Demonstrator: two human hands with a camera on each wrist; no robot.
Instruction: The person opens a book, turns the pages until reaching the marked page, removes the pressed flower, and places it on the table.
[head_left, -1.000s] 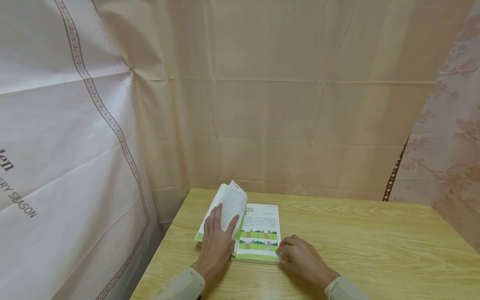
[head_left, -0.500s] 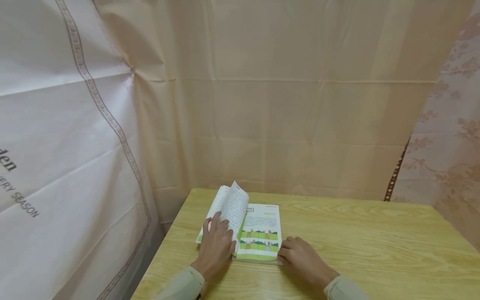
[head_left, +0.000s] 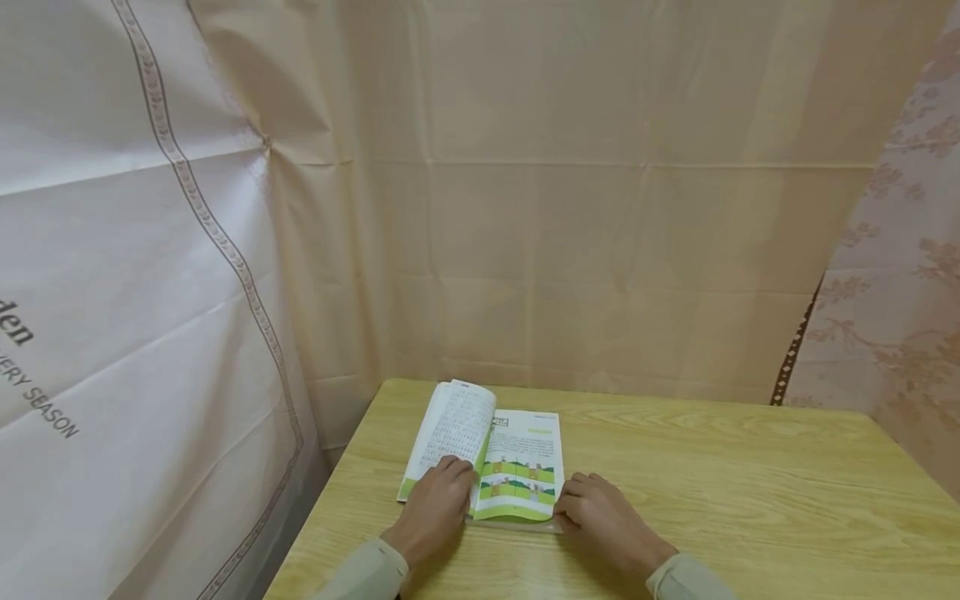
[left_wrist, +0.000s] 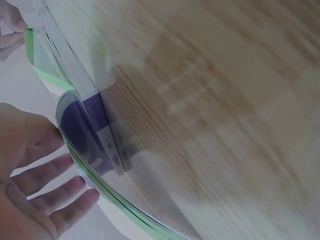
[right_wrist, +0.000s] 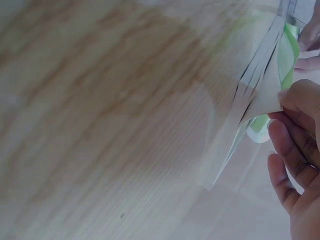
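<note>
A book lies spread on the table, with text on its left page [head_left: 461, 421] and green cartoon pictures on its right page [head_left: 521, 467]. My left hand [head_left: 438, 504] rests on the lower part of the left pages near the fold. In the left wrist view, those fingers [left_wrist: 65, 205] extend loosely against the bowed pages, beside a dark purple spine [left_wrist: 95, 110]. Thumb and forefinger of my right hand [head_left: 603, 521] pinch the near right corner of the page. The right wrist view shows this lifted page [right_wrist: 267, 95] bent above the block of pages beneath.
The yellow wood-grain table [head_left: 712, 475] extends to the right of the book. A beige cloth [head_left: 585, 250] hangs behind it, a white printed cloth [head_left: 150, 333] on the left and a floral cloth [head_left: 892, 333] on the right.
My left hand has slid down the left pages toward the near edge, and the raised leaf there has settled lower. The right hand has lifted the right page's near corner.
</note>
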